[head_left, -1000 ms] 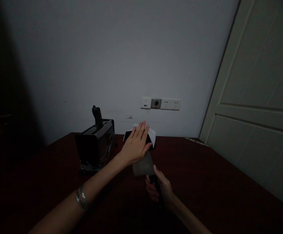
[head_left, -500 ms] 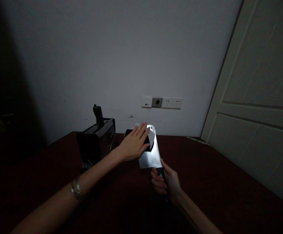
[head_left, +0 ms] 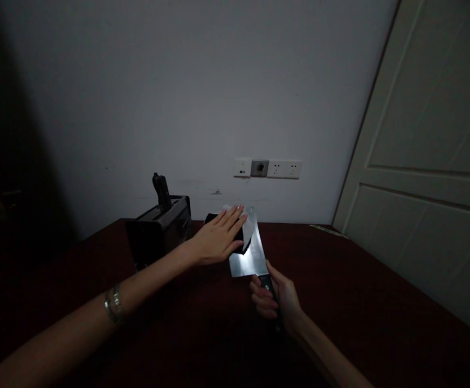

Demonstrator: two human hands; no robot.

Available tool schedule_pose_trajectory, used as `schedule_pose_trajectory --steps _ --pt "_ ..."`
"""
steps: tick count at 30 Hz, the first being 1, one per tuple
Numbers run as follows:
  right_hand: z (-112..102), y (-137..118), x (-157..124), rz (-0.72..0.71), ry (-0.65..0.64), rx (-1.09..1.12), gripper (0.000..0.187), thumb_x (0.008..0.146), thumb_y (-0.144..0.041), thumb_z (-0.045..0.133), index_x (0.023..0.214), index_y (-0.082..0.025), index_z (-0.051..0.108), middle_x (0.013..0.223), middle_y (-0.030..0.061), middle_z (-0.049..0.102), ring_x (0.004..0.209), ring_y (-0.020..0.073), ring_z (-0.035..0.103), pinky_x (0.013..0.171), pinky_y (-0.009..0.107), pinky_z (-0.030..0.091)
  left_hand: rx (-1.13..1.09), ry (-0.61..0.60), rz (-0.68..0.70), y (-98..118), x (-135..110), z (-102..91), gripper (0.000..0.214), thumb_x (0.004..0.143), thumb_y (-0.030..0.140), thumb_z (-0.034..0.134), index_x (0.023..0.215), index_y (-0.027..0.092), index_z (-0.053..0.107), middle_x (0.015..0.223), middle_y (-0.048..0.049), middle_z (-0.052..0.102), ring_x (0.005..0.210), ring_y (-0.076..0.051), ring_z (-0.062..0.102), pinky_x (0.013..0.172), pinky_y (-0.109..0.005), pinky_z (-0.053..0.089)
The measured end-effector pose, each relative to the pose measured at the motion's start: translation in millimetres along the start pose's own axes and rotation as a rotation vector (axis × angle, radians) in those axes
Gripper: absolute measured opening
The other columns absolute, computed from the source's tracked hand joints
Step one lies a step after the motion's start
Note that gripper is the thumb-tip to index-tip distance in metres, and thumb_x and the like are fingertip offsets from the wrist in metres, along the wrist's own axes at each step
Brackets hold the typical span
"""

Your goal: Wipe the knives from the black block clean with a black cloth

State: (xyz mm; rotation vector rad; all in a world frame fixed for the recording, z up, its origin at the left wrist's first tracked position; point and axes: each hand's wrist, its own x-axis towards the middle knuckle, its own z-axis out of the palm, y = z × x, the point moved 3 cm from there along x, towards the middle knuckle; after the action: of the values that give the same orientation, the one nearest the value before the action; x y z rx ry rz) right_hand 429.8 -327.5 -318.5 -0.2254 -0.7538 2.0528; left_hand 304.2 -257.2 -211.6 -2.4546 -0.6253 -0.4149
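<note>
My right hand (head_left: 274, 293) is closed round the black handle (head_left: 268, 284) of a cleaver. Its broad shiny blade (head_left: 248, 264) points away from me, tilted slightly left. My left hand (head_left: 221, 234) lies flat over the upper blade, fingers stretched out and thumb spread. Under its fingers a white tissue or cloth (head_left: 249, 226) shows at the blade's side, partly hidden. A jagged black patch (head_left: 243, 245) is visible beside it; I cannot tell whether it is cloth or shadow.
A dark knife block (head_left: 158, 231) stands to the left, with a black-handled tool (head_left: 161, 191) upright in it. The dark red table (head_left: 202, 323) meets a wall with sockets (head_left: 284, 169). At right is a pale panelled door (head_left: 424, 188). The light is dim.
My left hand has slid slightly left over the blade, its forearm shifting the same way. The bright glare sits lower on the blade. My right hand keeps its grip.
</note>
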Motion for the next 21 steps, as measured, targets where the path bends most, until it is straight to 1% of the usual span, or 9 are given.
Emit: schedule_pose_trajectory --steps 3,5,8,11,13,19,21 --pt "-1 -2 0 -0.017 0.012 0.008 0.04 0.08 -0.047 0.048 0.062 -0.012 0.054 0.043 -0.0078 0.032 0.03 0.0016 0.016 0.026 0.014 0.018 -0.001 -0.033 0.088 19 -7 -1.3 0.063 0.089 0.043 0.029 0.14 0.01 0.011 0.147 -0.0114 0.0 0.134 -0.023 -0.002 0.11 -0.037 0.008" --pt "-1 -2 0 -0.023 0.023 0.013 0.04 0.08 -0.047 0.047 0.062 -0.012 0.054 0.043 -0.0078 0.032 0.03 0.0015 0.017 0.026 0.013 0.018 0.0 -0.053 0.131 24 -9 -1.1 0.064 0.089 0.045 0.028 0.14 0.011 0.011 0.147 -0.0107 0.0 0.134 -0.022 -0.003 0.11 -0.037 0.007" --pt "-2 -3 0 -0.035 0.017 0.023 0.04 0.081 -0.046 0.047 0.062 -0.011 0.055 0.043 -0.0077 0.032 0.03 0.0016 0.016 0.026 0.013 0.019 0.003 -0.067 0.137 15 -6 0.5 0.063 0.09 0.045 0.027 0.14 0.011 0.009 0.147 -0.0101 -0.001 0.134 -0.022 -0.004 0.11 -0.037 0.006" --pt "-3 -3 0 -0.041 -0.008 0.031 0.04 0.081 -0.045 0.047 0.063 -0.011 0.056 0.043 -0.0075 0.033 0.03 0.0017 0.017 0.025 0.014 0.02 0.005 -0.061 0.087 1 -3 2.8 0.063 0.09 0.044 0.026 0.14 0.01 0.009 0.147 -0.0114 -0.002 0.134 -0.022 -0.004 0.109 -0.038 0.006" --pt "-5 -3 1 -0.036 -0.021 0.035 0.04 0.081 -0.045 0.048 0.064 -0.011 0.057 0.044 -0.0073 0.034 0.03 0.0019 0.017 0.025 0.014 0.02 0.005 -0.061 0.079 -1 -3 3.8 0.063 0.09 0.044 0.026 0.14 0.01 0.01 0.147 -0.0117 -0.002 0.134 -0.022 -0.004 0.109 -0.038 0.006" --pt "-5 -1 1 -0.011 -0.032 0.022 0.042 0.08 -0.048 0.046 0.064 -0.011 0.056 0.044 -0.0073 0.034 0.031 0.002 0.018 0.026 0.014 0.021 -0.013 -0.088 0.199 26 -14 -1.9 0.065 0.089 0.047 0.027 0.14 0.01 0.012 0.147 -0.0105 0.001 0.134 -0.022 -0.005 0.11 -0.037 0.005" --pt "-3 -2 1 -0.02 -0.026 0.022 0.043 0.081 -0.048 0.045 0.063 -0.011 0.055 0.044 -0.0074 0.033 0.031 0.002 0.017 0.026 0.014 0.021 -0.017 -0.092 0.213 28 -13 -3.7 0.065 0.089 0.047 0.028 0.14 0.011 0.012 0.147 -0.0102 0.001 0.134 -0.021 -0.004 0.11 -0.037 0.006"
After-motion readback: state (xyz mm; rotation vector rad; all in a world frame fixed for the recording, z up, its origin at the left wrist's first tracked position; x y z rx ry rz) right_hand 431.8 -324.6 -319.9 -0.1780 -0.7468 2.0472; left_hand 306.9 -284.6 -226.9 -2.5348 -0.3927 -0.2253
